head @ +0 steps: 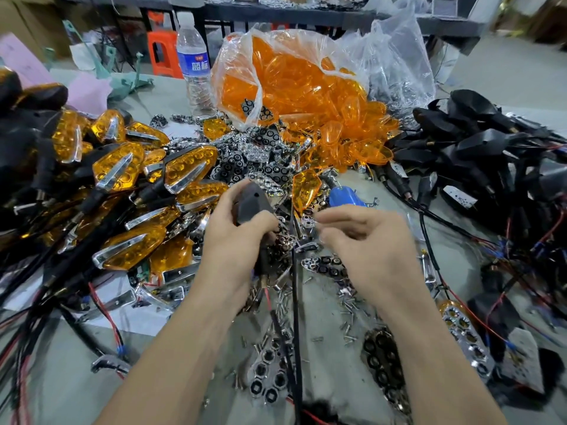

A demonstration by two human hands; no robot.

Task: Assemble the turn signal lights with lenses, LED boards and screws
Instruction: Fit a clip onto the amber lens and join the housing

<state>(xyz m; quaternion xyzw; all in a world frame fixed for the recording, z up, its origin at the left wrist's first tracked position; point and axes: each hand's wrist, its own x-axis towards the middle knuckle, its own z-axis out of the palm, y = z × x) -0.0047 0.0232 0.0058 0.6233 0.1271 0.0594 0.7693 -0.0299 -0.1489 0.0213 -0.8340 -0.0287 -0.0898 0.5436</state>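
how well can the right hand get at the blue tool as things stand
Probably yes: the blue tool lies just beyond the right hand, its top uncovered, nothing between them. The fingertips are blurred, so they may already pinch something small.

On your left lie the finished lights (pixel 122 176); ahead sits the bag of lenses (pixel 294 78), a bottle (pixel 194 59) just left of it; housings (pixel 478 142) pile on your right.

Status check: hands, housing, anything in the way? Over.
Left hand grips black housing. Right hand beside it, fingers blurred, hold unclear. Loose screws, reflectors, wires crowd underneath.
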